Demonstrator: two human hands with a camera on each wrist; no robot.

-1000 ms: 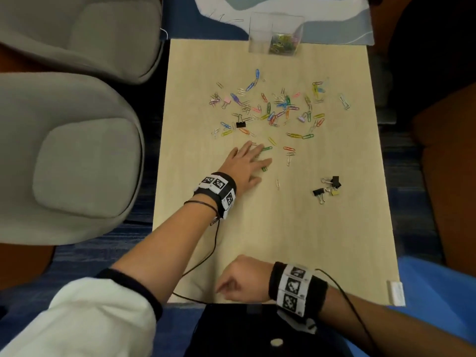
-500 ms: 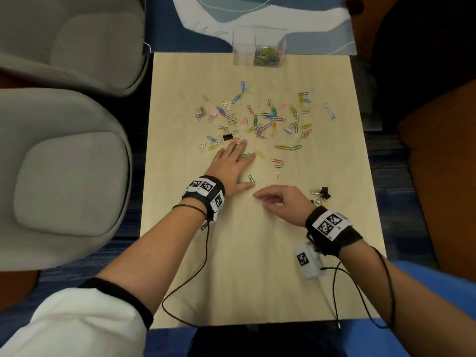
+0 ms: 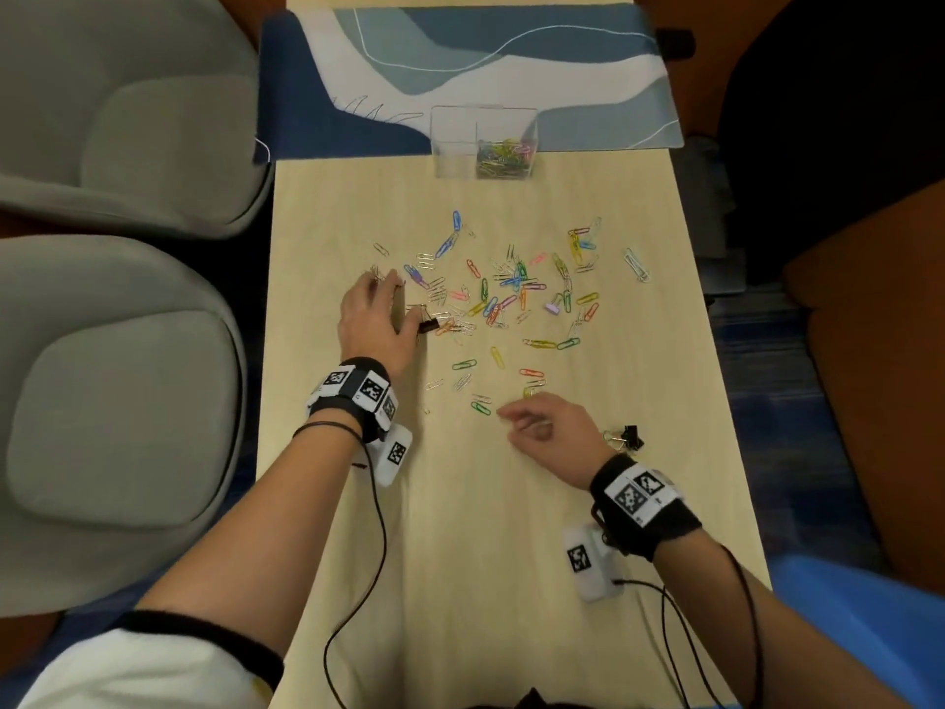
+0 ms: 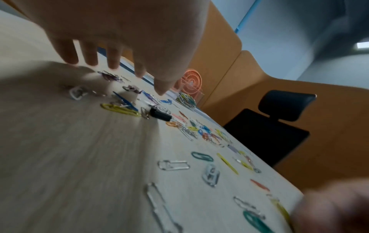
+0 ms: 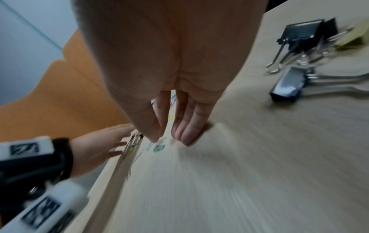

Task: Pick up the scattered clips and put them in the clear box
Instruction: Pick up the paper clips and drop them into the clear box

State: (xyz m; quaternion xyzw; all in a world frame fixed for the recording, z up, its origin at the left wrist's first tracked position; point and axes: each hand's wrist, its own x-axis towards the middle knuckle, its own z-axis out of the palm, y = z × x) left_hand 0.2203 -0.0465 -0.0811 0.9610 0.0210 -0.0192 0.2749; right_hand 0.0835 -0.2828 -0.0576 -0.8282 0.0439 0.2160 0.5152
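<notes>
Several coloured and silver paper clips (image 3: pixel 511 294) lie scattered across the middle of the pale wooden table (image 3: pixel 460 555). The clear box (image 3: pixel 483 143) stands at the far edge, with clips in its right compartment. My left hand (image 3: pixel 370 312) hovers palm down over the left end of the scatter with fingers spread (image 4: pixel 123 31), holding nothing. A black binder clip (image 3: pixel 428 324) lies beside its thumb. My right hand (image 3: pixel 547 427) rests nearer me, its fingertips (image 5: pixel 185 138) touching the table by a green paper clip (image 3: pixel 480 407), with nothing visibly in it.
A few binder clips (image 3: pixel 626 437) lie just right of my right hand, also seen in the right wrist view (image 5: pixel 299 39). Two grey chairs (image 3: pixel 128 376) stand left of the table. A blue and white mat (image 3: pixel 460 58) lies behind the box. Sensor cables trail from both wrists.
My right hand came up from the table's near edge to the nearest clips. My left hand moved left and farther out, from the scatter's near side to its left end.
</notes>
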